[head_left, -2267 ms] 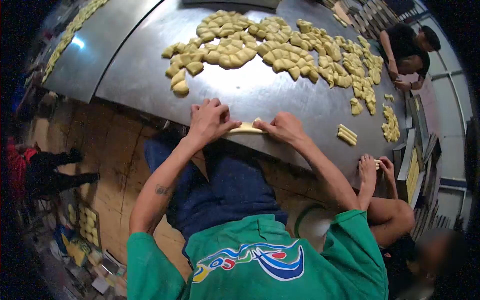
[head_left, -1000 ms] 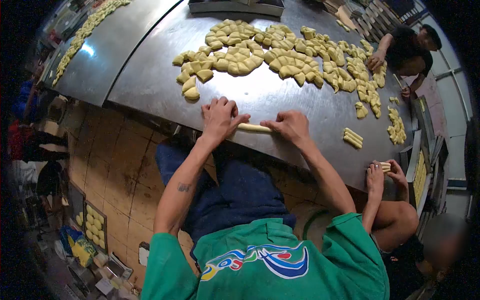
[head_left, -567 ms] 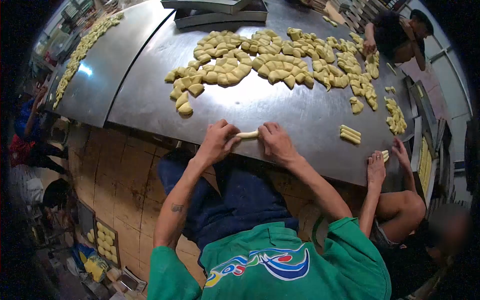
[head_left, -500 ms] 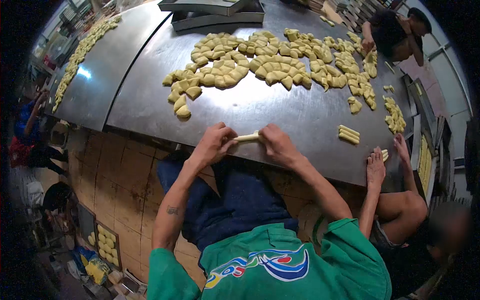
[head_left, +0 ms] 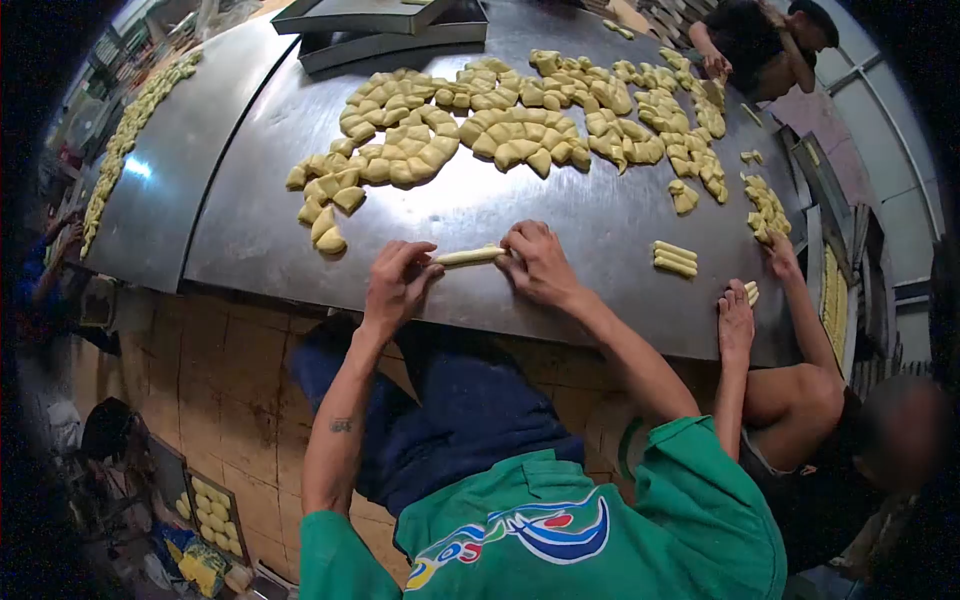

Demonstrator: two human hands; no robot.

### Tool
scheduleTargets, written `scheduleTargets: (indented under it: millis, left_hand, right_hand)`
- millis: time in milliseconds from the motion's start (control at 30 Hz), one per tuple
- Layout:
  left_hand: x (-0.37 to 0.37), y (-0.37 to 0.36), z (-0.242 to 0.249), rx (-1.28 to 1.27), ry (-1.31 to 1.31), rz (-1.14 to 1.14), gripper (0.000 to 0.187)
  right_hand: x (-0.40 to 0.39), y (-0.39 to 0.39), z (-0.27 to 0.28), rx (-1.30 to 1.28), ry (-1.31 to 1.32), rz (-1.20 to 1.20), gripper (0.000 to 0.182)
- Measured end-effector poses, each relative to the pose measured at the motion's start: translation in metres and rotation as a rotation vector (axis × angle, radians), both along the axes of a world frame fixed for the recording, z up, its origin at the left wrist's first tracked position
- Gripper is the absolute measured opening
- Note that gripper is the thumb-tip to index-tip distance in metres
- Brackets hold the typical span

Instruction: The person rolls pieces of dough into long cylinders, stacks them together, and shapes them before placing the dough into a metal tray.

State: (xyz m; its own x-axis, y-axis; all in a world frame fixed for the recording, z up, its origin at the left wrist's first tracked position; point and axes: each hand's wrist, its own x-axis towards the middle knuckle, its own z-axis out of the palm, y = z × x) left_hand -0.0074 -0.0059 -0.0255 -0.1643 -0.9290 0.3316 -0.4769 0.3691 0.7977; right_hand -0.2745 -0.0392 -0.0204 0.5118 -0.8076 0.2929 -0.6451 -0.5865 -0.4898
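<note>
A thin roll of pale dough lies between my two hands over the metal table, close to its front edge. My left hand pinches the roll's left end between thumb and fingers. At the other end, my right hand grips it the same way. Beyond them, many cut dough pieces lie in a broad patch across the table. Several finished dough rolls sit side by side to the right of my right hand.
Two metal trays are stacked at the table's far side. A co-worker's hand rests on dough rolls at the right, the other reaching a dough pile. Another person works at the far right corner. A dough-filled tray is at lower left.
My hands and the roll have moved slightly away from the table's front edge. The co-worker's far hand has reached forward to the dough pile. The whole view has shifted a little.
</note>
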Motion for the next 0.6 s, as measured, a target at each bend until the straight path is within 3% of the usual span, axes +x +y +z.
scheduleTargets:
  millis: [67,133,167,200,233,333,400,500,533,600]
  left_hand:
    - [0.003,0.000,0.002,-0.019,0.015,0.001,0.043]
    - [-0.001,0.002,0.013,-0.086,-0.008,0.042,0.048]
    - [-0.003,0.003,0.017,-0.151,-0.032,0.074,0.054]
    - [-0.004,0.003,0.015,-0.156,-0.033,0.073,0.054]
    - [-0.004,0.003,0.012,-0.147,-0.049,0.089,0.057]
    - [-0.004,0.001,0.006,-0.167,-0.082,0.102,0.059]
    - [-0.002,0.001,0.008,-0.212,-0.117,0.095,0.055]
    - [-0.003,0.003,0.011,-0.164,-0.098,0.097,0.054]
    - [-0.003,0.002,0.010,-0.163,-0.094,0.098,0.054]
    - [-0.003,0.002,0.007,-0.169,-0.031,0.111,0.046]
  right_hand:
    - [-0.012,-0.014,0.006,-0.013,-0.087,0.112,0.030]
    - [-0.033,-0.051,-0.006,0.202,-0.377,-0.411,0.038]
    - [-0.052,-0.077,-0.019,-0.125,-0.232,-0.519,0.043]
    - [-0.069,-0.101,-0.020,-0.187,-0.059,-0.623,0.044]
    - [-0.071,-0.112,-0.018,-0.187,-0.098,-0.769,0.044]
    - [-0.084,-0.141,-0.023,-0.097,-0.106,-0.757,0.038]
    - [-0.085,-0.150,-0.027,0.044,-0.545,-0.652,0.030]
    - [-0.093,-0.137,-0.031,0.050,-0.772,-0.762,0.025]
    - [-0.089,-0.121,-0.022,0.224,-0.981,-0.785,0.010]
    - [-0.084,-0.082,-0.003,0.361,-1.086,-0.694,0.010]
